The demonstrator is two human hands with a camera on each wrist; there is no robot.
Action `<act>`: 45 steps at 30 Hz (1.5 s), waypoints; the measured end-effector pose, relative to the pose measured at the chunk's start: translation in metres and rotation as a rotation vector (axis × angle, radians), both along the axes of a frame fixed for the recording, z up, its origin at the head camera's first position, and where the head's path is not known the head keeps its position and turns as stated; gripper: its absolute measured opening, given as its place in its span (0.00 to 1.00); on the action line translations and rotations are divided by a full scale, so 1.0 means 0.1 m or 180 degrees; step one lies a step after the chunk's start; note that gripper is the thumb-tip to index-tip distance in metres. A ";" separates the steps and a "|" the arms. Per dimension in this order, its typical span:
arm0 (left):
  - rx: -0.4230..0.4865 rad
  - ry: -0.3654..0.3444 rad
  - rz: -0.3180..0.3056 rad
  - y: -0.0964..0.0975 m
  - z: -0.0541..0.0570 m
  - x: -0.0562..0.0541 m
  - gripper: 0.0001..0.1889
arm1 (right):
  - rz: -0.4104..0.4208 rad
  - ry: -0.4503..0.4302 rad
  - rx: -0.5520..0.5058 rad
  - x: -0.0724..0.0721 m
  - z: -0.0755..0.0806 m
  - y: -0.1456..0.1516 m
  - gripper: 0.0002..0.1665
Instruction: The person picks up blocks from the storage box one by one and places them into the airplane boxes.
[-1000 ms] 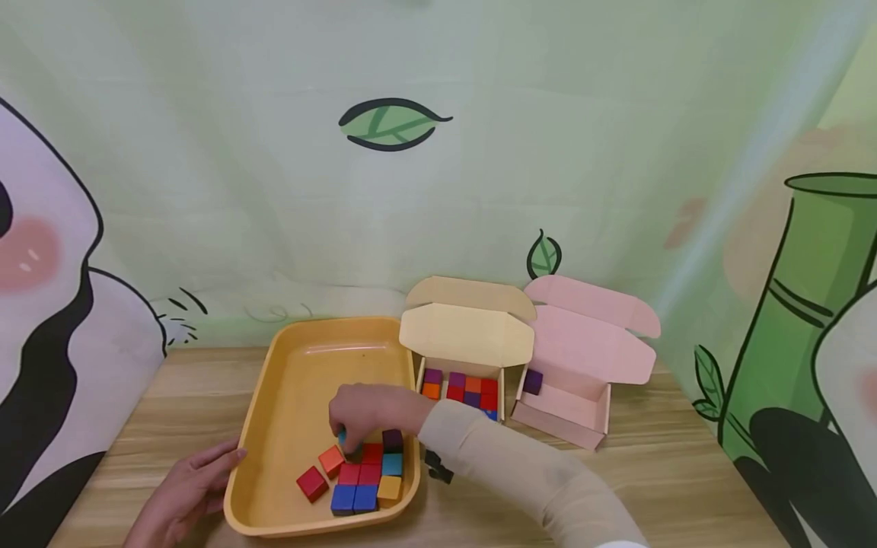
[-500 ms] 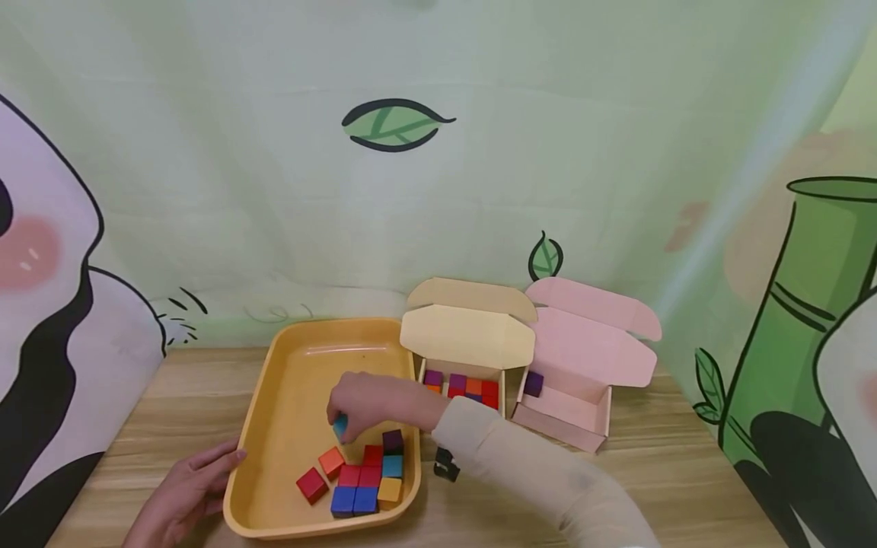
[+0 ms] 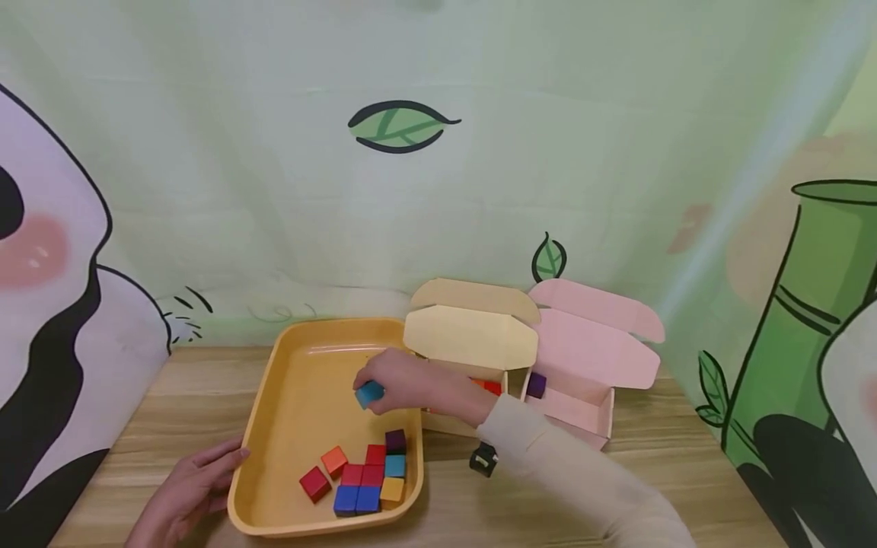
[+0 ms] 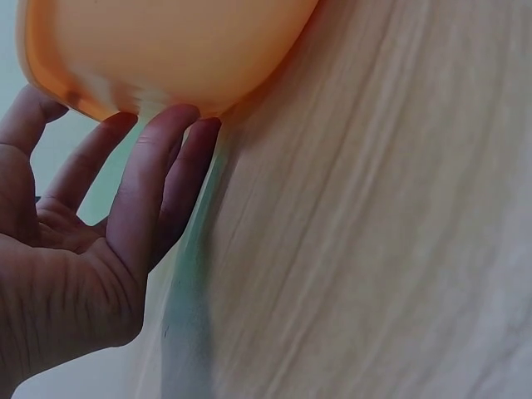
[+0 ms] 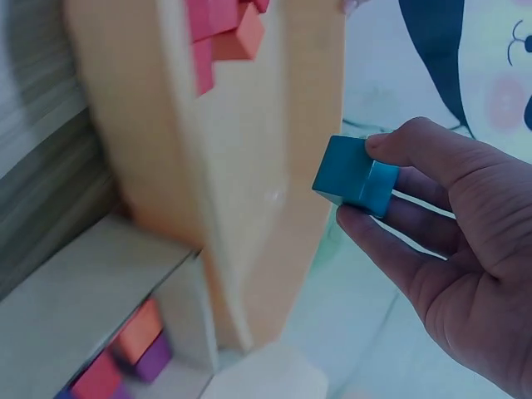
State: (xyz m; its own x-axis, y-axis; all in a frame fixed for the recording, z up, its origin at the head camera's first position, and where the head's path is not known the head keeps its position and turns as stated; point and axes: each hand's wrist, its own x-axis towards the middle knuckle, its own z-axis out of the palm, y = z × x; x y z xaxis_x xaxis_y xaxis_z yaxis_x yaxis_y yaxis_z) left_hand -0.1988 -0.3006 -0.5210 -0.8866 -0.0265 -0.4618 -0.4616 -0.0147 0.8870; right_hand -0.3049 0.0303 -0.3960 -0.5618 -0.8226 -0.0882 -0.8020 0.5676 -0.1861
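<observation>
Between the thumb and fingers of my right hand [image 3: 404, 378] is a teal cube [image 5: 356, 174], held above the yellow tray [image 3: 301, 335]. My left hand [image 3: 188, 491] touches the left side of the tray with its fingertips; the left wrist view shows these fingers [image 4: 137, 187] against the outer wall, loosely bent. Inside the tray, near its front right, lie several coloured cubes: red cubes [image 3: 372, 476], blue cubes [image 3: 346, 500], a yellow cube [image 3: 392, 491], another teal cube [image 3: 395, 465] and a dark purple cube [image 3: 395, 441]. An orange cube [image 3: 334, 461] and a red cube [image 3: 314, 484] lie apart from that group.
Right of the tray stands an open cream box [image 3: 473, 335] with several cubes, partly hidden by my right forearm. Beside it is an open pink box [image 3: 582, 407] holding a purple cube [image 3: 537, 385]. A patterned cloth [image 3: 274, 190] hangs behind the wooden table [image 3: 164, 411].
My right hand has lifted the teal cube from beside the other cubes and moved it up and rightward. My left hand has stayed at the tray's side.
</observation>
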 end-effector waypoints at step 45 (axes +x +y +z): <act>-0.0022 -0.0017 0.0031 0.00 0.01 -0.01 0.39 | -0.0965 -0.0363 0.0248 -0.12 -0.11 2.66 0.14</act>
State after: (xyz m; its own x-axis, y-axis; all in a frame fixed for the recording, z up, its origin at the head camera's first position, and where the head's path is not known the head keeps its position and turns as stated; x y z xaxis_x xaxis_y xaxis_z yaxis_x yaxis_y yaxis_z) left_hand -0.2001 -0.3002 -0.5202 -0.8837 -0.0383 -0.4664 -0.4663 -0.0132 0.8845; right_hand -0.3173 0.2965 -0.4068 -0.7627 -0.6079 -0.2209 -0.5710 0.7932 -0.2116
